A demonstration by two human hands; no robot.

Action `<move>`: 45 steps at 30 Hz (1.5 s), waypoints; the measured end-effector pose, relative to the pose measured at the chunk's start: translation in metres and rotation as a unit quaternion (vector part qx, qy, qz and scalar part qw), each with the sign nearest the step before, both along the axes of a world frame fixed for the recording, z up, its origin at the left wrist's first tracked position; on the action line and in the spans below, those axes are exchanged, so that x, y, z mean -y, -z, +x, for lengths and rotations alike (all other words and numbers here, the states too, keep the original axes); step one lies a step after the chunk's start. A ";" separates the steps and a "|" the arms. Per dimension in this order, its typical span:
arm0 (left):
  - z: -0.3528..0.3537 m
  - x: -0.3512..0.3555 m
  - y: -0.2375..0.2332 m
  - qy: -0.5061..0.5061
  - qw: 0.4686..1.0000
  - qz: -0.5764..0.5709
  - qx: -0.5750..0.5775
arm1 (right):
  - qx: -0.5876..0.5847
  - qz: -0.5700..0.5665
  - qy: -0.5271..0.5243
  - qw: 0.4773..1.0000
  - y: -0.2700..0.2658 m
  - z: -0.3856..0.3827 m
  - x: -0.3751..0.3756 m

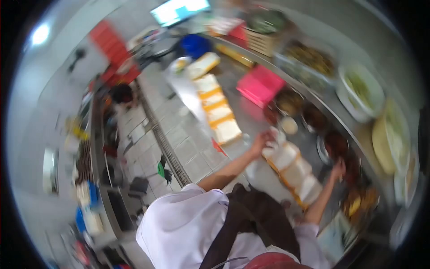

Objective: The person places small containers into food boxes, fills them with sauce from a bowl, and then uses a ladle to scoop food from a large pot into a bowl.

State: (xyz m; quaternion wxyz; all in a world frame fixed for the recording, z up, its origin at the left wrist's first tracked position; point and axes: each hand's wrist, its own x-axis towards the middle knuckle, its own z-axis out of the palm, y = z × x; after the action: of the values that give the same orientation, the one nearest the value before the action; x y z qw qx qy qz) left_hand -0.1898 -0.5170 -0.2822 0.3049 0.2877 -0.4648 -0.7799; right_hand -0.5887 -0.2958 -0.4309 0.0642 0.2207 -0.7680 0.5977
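My left hand (264, 140) reaches over the steel counter (251, 110) at the end of a near row of white boxes with orange edges (291, 163). Its fingers are smeared by motion, against something pale. Further right, my right hand (339, 170) is beside a bowl of dark red contents (336, 144). Its fingers look closed, with a small light-coloured piece at them that is too blurred to name. A small pale round cup (289, 125) stands between the two hands. A second row of white, orange-edged boxes (217, 107) lies further along the counter.
A pink bin (260, 86) and a blue tub (195, 46) stand along the counter. The shelf behind holds a clear tub of brownish food (309, 60) and a white basin of greens (359, 92). A floor drain (163, 136) crosses the tiles; another person (122, 94) is far left.
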 end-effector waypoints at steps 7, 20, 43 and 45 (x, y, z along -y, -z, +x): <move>-0.098 0.012 -0.010 0.107 0.990 -0.081 0.041 | -0.215 0.080 0.126 0.965 -0.050 0.005 0.000; -0.262 -0.017 0.019 0.234 0.964 -0.097 0.088 | 0.236 -0.346 0.125 0.899 -0.073 0.000 -0.003; -0.329 -0.046 0.075 0.089 0.993 0.056 -0.044 | 0.283 -0.370 0.114 0.878 -0.063 -0.019 -0.017; -0.333 -0.046 0.084 0.054 0.996 0.073 -0.023 | 0.329 -0.392 0.134 0.848 -0.070 -0.015 -0.027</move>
State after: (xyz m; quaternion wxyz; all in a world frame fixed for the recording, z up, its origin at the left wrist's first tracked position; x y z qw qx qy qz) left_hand -0.5226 -0.4708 -0.3667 0.2512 0.2652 -0.4146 -0.8335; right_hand -0.6034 -0.2693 -0.3614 -0.0319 -0.1377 -0.4680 0.8723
